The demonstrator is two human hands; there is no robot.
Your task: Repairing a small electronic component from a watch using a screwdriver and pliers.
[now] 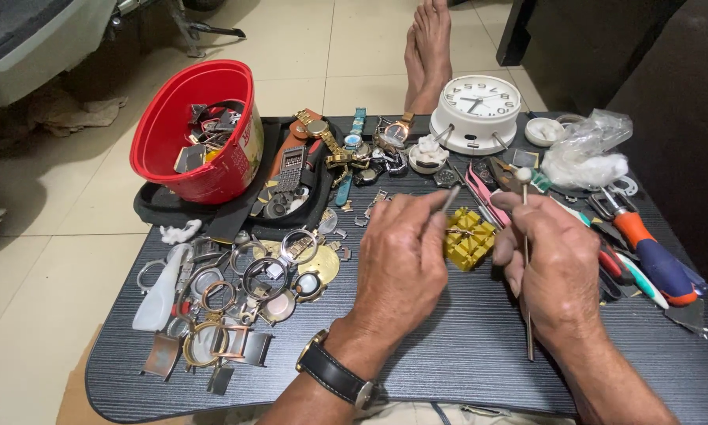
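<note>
My left hand (pixel 401 264) is pinched on a thin metal pin tool (pixel 451 197) whose tip points down at a small yellow slotted holder block (pixel 468 236) on the dark table (pixel 448 354). My right hand (pixel 554 267) grips a slim small-headed hammer (pixel 525 236), its round head (pixel 523 175) raised above the block and its handle running down past my wrist. A dark-strapped wristwatch (pixel 334 374) sits on my left wrist. Anything clamped in the block is hidden by my fingers.
A red bucket (pixel 161 130) of parts stands at the back left. Watch cases and rings (pixel 244 283) litter the left side, watches and straps (pixel 346 149) lie at the back. A white clock (pixel 477 110), a plastic bag (pixel 586 153), pliers and an orange-handled screwdriver (pixel 653 256) crowd the right. A bare foot (pixel 429 51) rests beyond the table.
</note>
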